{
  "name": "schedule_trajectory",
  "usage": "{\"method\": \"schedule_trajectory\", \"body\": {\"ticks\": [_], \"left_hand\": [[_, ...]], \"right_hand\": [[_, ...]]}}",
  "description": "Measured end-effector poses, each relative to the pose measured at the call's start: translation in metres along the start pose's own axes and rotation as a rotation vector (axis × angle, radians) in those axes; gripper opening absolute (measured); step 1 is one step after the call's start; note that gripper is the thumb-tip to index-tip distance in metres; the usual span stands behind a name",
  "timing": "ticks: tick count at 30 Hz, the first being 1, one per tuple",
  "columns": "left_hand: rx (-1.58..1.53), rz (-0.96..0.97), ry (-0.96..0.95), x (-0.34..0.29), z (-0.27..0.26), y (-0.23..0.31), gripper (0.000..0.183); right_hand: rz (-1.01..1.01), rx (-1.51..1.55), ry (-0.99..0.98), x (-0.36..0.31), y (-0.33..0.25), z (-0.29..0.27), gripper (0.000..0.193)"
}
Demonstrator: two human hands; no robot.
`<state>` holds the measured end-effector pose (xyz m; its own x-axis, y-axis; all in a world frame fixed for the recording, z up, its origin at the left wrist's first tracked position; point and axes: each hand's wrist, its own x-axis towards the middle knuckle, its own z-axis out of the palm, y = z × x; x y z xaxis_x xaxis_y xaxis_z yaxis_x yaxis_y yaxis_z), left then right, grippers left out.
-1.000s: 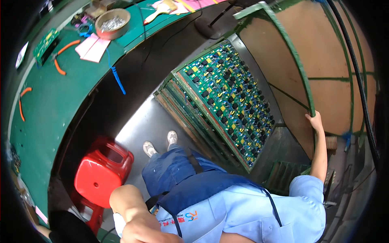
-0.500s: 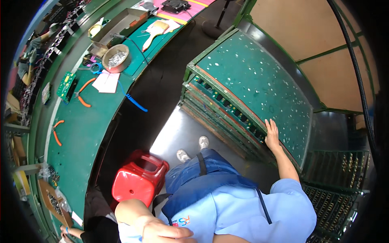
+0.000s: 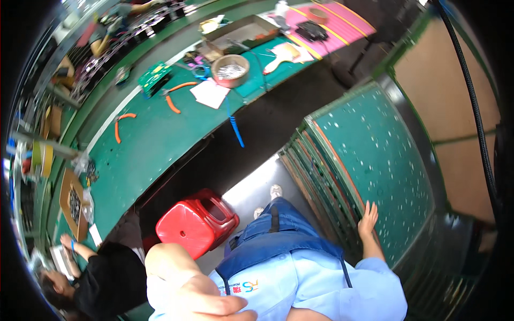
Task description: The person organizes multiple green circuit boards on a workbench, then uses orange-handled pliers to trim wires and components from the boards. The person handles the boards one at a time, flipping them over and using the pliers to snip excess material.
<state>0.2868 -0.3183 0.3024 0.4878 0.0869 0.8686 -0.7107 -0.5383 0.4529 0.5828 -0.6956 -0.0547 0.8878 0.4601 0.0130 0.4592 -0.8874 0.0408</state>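
Observation:
My right hand (image 3: 368, 218) rests on the near edge of a rack with a green, white-flecked top (image 3: 369, 144). Its fingers are stretched out and hold nothing. In front of my light blue shirt, at the lower edge, is my left hand (image 3: 217, 304). Its visible fingers are extended and slightly bent, with nothing seen in them; part of the hand is cut off. Below the rack's top, several stacked layers (image 3: 321, 166) show along its side. A red plastic stool (image 3: 190, 227) stands to the left of my legs.
A long green workbench (image 3: 155, 144) curves along the left, holding orange-handled pliers (image 3: 170, 101), a tub of small metal parts (image 3: 230, 70), a brush (image 3: 281, 58) and a green circuit board (image 3: 155, 77). A person in black (image 3: 110, 278) sits at its near end. Tan panels (image 3: 455, 80) stand right.
My view has turned leftward, so the bench and rack appear shifted right, and the seated person shows more fully. My right hand stays on the rack's edge; my left stays before my chest.

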Motion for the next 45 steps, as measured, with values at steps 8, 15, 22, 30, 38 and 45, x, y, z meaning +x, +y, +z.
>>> {"method": "schedule_trajectory", "body": {"ticks": [8,15,22,30,38,45], "left_hand": [[0.201,0.385,-0.026,-0.010,-0.010,-0.084,0.012],[0.468,-0.342,-0.075,-0.015,-0.060,-0.193,0.015],[0.428,-1.002,0.314,-0.058,-0.134,-0.225,0.010],[0.139,-1.404,0.800,-0.119,-0.323,-0.257,0.018],[0.222,-1.466,1.149,-0.238,-0.529,-0.400,0.044],[0.237,-1.410,1.307,-0.237,-0.596,-0.547,0.052]], "right_hand": [[-0.082,-0.030,-0.207,0.009,-0.003,-0.023,0.088],[-0.010,-0.476,-1.283,0.104,-0.022,-0.077,0.090],[-1.128,0.410,-0.387,0.215,-0.315,-0.133,0.032],[-1.615,0.683,-0.098,0.196,-0.590,-0.127,0.047],[-0.890,0.583,-0.069,0.206,-0.718,-0.094,0.075],[-0.917,0.447,-0.042,0.209,-0.724,-0.087,0.072]]}}
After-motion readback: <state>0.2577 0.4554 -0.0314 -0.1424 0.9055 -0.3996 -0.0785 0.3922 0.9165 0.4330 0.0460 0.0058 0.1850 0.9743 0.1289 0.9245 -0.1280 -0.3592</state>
